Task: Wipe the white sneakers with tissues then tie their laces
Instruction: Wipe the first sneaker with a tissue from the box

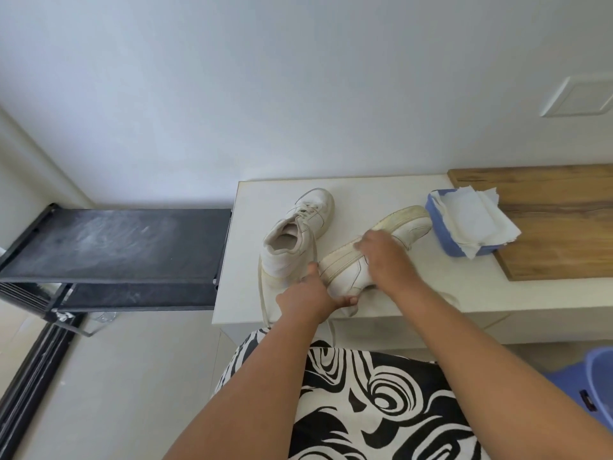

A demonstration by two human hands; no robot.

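wipe | left hand [306, 298] gripped tipped sneaker [371, 254] heel, steadying it | right hand [384, 257] pressed its side; tissue unseen

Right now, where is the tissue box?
In the head view the blue tissue box sits on the right, straddling the white table and the wooden board, just beyond the toe of the tilted sneaker.

Black-and-white swirl-patterned garment [365, 393], perhaps dress

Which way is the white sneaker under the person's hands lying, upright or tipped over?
Tipped on its side: the held white sneaker shows its sole edge upward, while the other white sneaker stands upright, opening up.
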